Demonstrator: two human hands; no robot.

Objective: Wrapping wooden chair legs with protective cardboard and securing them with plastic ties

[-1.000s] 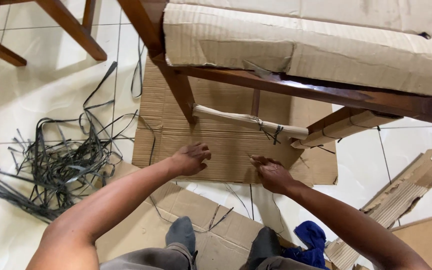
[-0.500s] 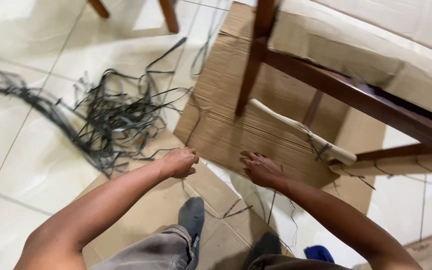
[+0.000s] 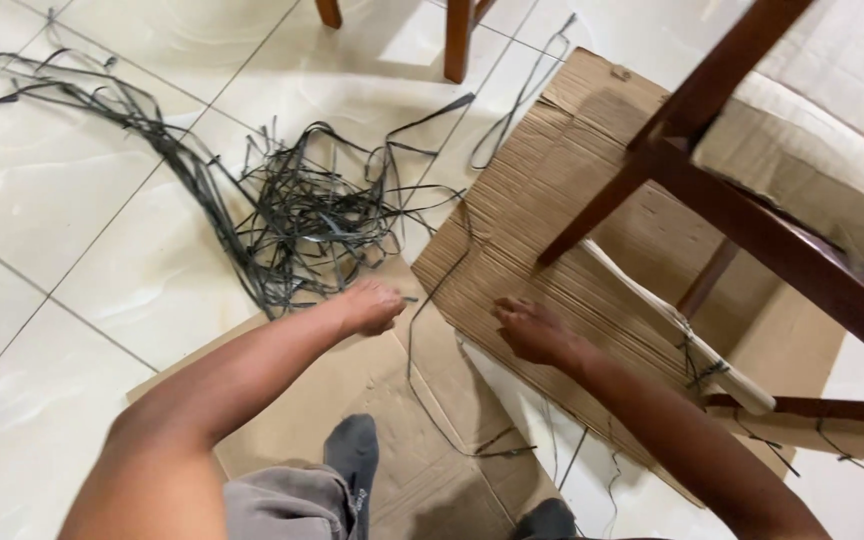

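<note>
My left hand (image 3: 372, 305) reaches forward with its fingers closed, pinching a thin black plastic strap (image 3: 414, 350) that curves over the flat cardboard (image 3: 372, 390) under my feet. My right hand (image 3: 532, 332) rests with curled fingers on the near edge of a corrugated cardboard sheet (image 3: 552, 170); whether it holds anything is hidden. To the right stands a dark wooden chair (image 3: 752, 240) on that sheet. Its seat is wrapped in cardboard (image 3: 832, 170). A wrapped lower rung (image 3: 652, 305) is tied with black strap (image 3: 704, 372).
A tangled pile of black straps (image 3: 302, 220) lies on the white tiled floor (image 3: 72, 300) beyond my left hand. Legs of another wooden chair (image 3: 457, 40) stand at the top. My grey-socked foot (image 3: 352, 450) rests on the flat cardboard.
The view has swung left and tilted, bringing the strap pile to the centre. My left hand has moved toward the pile and closed on a strap. My right hand stays at the sheet's edge.
</note>
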